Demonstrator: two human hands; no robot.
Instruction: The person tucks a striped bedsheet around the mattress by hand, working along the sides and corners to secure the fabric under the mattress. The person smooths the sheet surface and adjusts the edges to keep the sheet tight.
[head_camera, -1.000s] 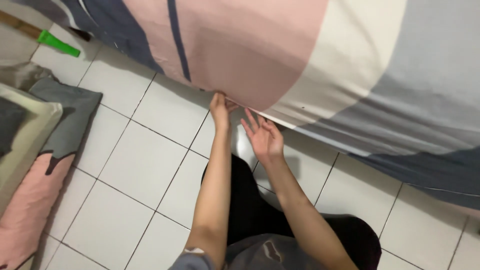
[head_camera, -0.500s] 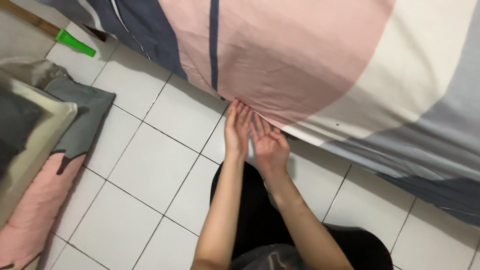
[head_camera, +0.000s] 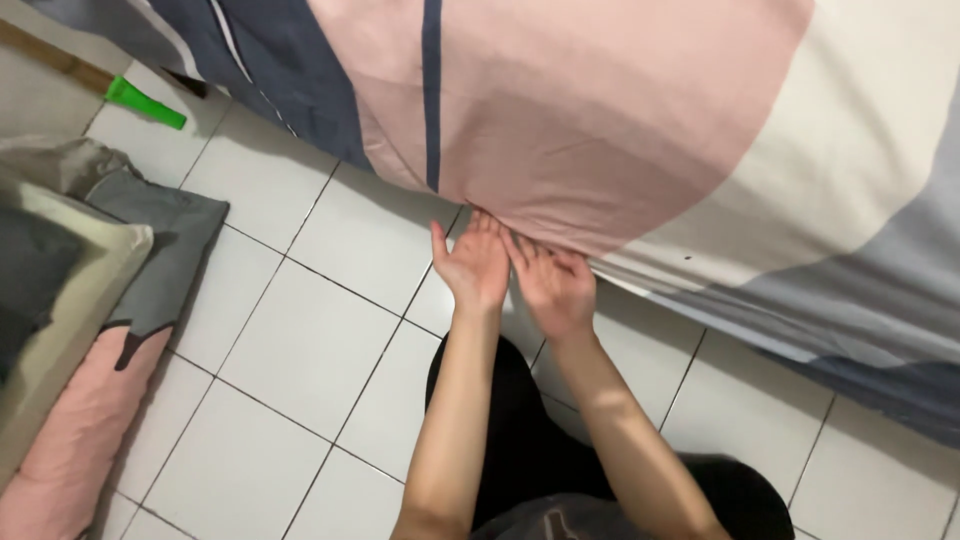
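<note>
No box, bin or other container shows here.

A sheet (head_camera: 620, 110), striped pink, cream, grey-blue and navy, covers the mattress and hangs down over its side across the top of the view. Its lower edge runs slantwise from the upper left down to the right, just above the white tile floor (head_camera: 300, 330).

The left hand (head_camera: 472, 265) is palm up, thumb spread to the left, with its fingertips at the sheet's lower edge, under the pink stripe and just right of the thin navy line. It is open; nothing is gripped in it. The right hand (head_camera: 553, 287) lies just beside it on the right, fingers flat and reaching to the same edge, the tips slipped beneath the fabric so their ends are hidden. It too is open and holds nothing. The two hands nearly touch at the fingers.

At the far left a pillow (head_camera: 70, 330) lies on the floor, well apart from the hands. A green stick (head_camera: 146, 103) lies near the upper left corner.
</note>
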